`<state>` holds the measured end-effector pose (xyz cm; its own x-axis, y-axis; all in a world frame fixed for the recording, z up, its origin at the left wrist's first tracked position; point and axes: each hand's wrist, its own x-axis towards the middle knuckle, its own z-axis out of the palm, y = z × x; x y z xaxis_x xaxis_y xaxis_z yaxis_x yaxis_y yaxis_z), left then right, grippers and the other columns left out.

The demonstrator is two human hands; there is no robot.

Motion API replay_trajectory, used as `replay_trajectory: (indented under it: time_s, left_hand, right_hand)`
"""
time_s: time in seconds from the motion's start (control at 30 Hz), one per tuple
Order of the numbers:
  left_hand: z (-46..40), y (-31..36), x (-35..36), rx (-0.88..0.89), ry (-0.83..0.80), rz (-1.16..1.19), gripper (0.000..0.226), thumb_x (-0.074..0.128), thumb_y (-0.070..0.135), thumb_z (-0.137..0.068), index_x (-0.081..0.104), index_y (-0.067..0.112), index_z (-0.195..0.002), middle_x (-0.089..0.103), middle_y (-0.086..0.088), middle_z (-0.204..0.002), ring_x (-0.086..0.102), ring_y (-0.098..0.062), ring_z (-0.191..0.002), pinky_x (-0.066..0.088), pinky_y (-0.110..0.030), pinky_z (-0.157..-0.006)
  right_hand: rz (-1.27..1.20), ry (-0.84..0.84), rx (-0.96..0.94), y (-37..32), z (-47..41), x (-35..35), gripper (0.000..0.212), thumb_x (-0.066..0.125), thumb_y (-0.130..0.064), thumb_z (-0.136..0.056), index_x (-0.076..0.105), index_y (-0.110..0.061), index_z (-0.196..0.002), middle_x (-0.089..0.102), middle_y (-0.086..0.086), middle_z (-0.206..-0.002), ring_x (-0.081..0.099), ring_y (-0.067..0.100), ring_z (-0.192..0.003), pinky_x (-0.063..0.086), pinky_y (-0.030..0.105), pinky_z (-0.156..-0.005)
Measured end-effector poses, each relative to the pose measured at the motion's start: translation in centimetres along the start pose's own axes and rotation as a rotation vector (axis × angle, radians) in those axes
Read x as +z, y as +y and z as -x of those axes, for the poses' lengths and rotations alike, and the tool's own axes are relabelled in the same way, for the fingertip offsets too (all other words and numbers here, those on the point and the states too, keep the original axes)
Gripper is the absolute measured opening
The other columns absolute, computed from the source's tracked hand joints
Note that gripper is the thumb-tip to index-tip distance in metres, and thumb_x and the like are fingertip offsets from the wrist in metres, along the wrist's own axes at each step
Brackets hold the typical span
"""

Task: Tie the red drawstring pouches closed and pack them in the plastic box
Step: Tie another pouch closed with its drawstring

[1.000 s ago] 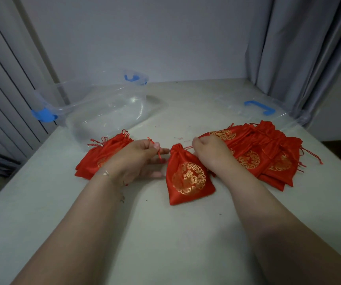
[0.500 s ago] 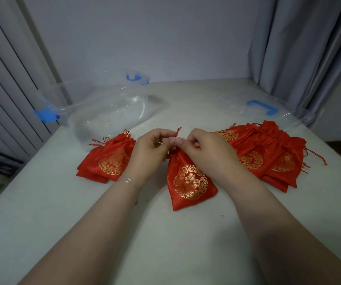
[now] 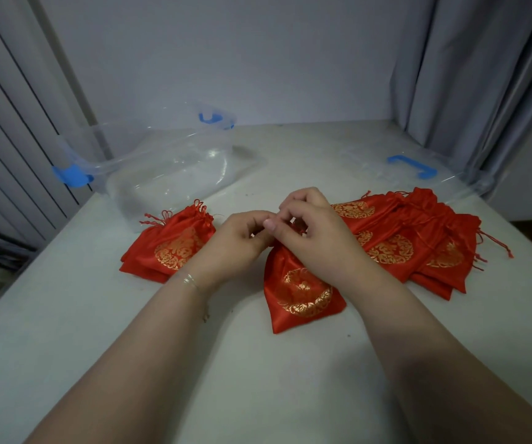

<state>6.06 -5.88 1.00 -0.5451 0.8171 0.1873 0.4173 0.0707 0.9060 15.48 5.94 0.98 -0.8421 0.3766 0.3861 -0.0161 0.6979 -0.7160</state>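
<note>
A red drawstring pouch [image 3: 301,293] with a gold round emblem lies on the white table in front of me. My left hand [image 3: 237,243] and my right hand [image 3: 317,230] meet over its gathered neck, fingers curled and pinching its red drawstring; the cord itself is mostly hidden under the fingers. A small stack of red pouches [image 3: 170,248] lies to the left. A larger heap of red pouches [image 3: 418,241] lies to the right. The clear plastic box [image 3: 168,174] with blue clips stands at the back left.
The box's clear lid [image 3: 408,166] with a blue handle lies at the back right. Grey curtains hang at the right, vertical blinds at the left. The table's left edge [image 3: 11,293] drops off near the blinds.
My hands came together from either side of the pouch's neck and now work the drawstring right above it. The pouch has stayed in place.
</note>
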Motion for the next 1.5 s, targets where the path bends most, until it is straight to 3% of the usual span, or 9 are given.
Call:
replay_trajectory:
  time_s: [0.13,0.2,0.4,0.53,0.67,0.9,1.13,1.33,1.5]
  left_hand:
    - [0.0,-0.3,-0.3,-0.029,-0.043,-0.042,0.012,0.065,0.006,-0.087,0.071,0.014,-0.092,0.071,-0.007,-0.089,0.06,-0.026,-0.08,0.05,-0.037,-0.082]
    - [0.0,-0.2,0.1,-0.037,0.027,-0.025,0.01,0.069,0.004,-0.082,0.073,0.013,-0.085,0.071,-0.009,-0.083,0.061,-0.018,-0.076,0.052,-0.04,-0.081]
    - [-0.3,-0.4,0.3,-0.081,0.174,0.085,0.005,0.07,0.008,-0.082,0.074,0.009,-0.085,0.074,-0.008,-0.082,0.07,-0.017,-0.08,0.056,-0.029,-0.082]
    - [-0.3,-0.3,0.4,-0.047,0.194,0.107,0.007,0.066,0.003,-0.084,0.073,0.005,-0.084,0.071,-0.007,-0.076,0.065,-0.006,-0.068,0.052,-0.016,-0.068]
    - [-0.3,-0.2,0.3,-0.049,0.177,0.136,0.011,0.063,0.001,-0.086,0.072,0.007,-0.081,0.07,0.001,-0.069,0.063,-0.001,-0.065,0.048,-0.012,-0.064]
    - [-0.2,-0.2,0.3,-0.078,0.14,0.217,0.011,0.062,0.008,-0.088,0.073,0.008,-0.09,0.074,0.0,-0.076,0.067,-0.007,-0.073,0.05,-0.014,-0.07]
    - [-0.5,-0.5,-0.2,-0.136,0.184,0.261,0.012,0.066,0.007,-0.083,0.074,0.015,-0.085,0.075,-0.003,-0.082,0.07,-0.014,-0.081,0.054,-0.019,-0.078]
    - [-0.5,-0.6,-0.5,-0.139,0.212,0.275,0.015,0.074,0.022,-0.072,0.075,0.019,-0.087,0.075,0.003,-0.087,0.069,-0.009,-0.088,0.051,-0.015,-0.079]
    - [-0.4,-0.9,-0.8,-0.065,0.212,0.259,0.012,0.075,0.006,-0.075,0.073,0.012,-0.086,0.074,-0.007,-0.088,0.07,-0.019,-0.089,0.053,-0.024,-0.082]
  right_hand:
    - [-0.077,0.038,0.03,-0.1,-0.1,0.0,0.018,0.068,-0.037,-0.082,0.063,-0.024,-0.069,0.054,-0.008,-0.087,0.052,0.004,-0.078,0.041,0.022,-0.07]
    - [-0.068,0.019,0.035,-0.1,-0.1,0.1,0.016,0.069,-0.039,-0.08,0.064,-0.027,-0.07,0.053,-0.009,-0.087,0.053,0.005,-0.078,0.044,0.024,-0.07]
    - [-0.194,0.054,0.066,-0.1,-0.3,-0.2,0.026,0.051,-0.042,-0.092,0.065,-0.022,-0.082,0.061,0.0,-0.087,0.063,0.016,-0.077,0.054,0.036,-0.07]
    - [-0.356,-0.035,0.148,-0.4,-0.4,-0.6,0.003,0.064,-0.018,-0.088,0.065,-0.021,-0.088,0.07,0.004,-0.078,0.065,0.013,-0.071,0.055,0.031,-0.069]
    - [-0.376,-0.078,0.159,-0.3,-0.3,-1.1,0.015,0.072,-0.015,-0.081,0.069,-0.017,-0.096,0.068,-0.005,-0.064,0.063,0.002,-0.061,0.052,0.017,-0.063]
    - [-0.412,0.035,0.181,-0.4,-0.4,-1.4,0.007,0.071,-0.014,-0.081,0.066,-0.013,-0.076,0.07,0.004,-0.071,0.068,0.016,-0.068,0.055,0.025,-0.065]
    - [-0.503,0.253,0.191,-0.2,-0.9,-2.0,0.012,0.051,-0.02,-0.096,0.052,-0.014,-0.086,0.07,0.0,-0.085,0.069,0.013,-0.069,0.054,0.021,-0.055]
    - [-0.633,0.369,0.198,-0.5,-0.8,-1.6,0.015,0.043,-0.018,-0.099,0.046,-0.016,-0.085,0.066,-0.002,-0.069,0.064,0.01,-0.057,0.047,0.02,-0.045]
    - [-0.45,0.107,0.317,-0.4,-0.5,-2.1,0.018,0.052,-0.025,-0.095,0.056,-0.013,-0.083,0.064,-0.001,-0.059,0.058,0.008,-0.048,0.046,0.021,-0.048]
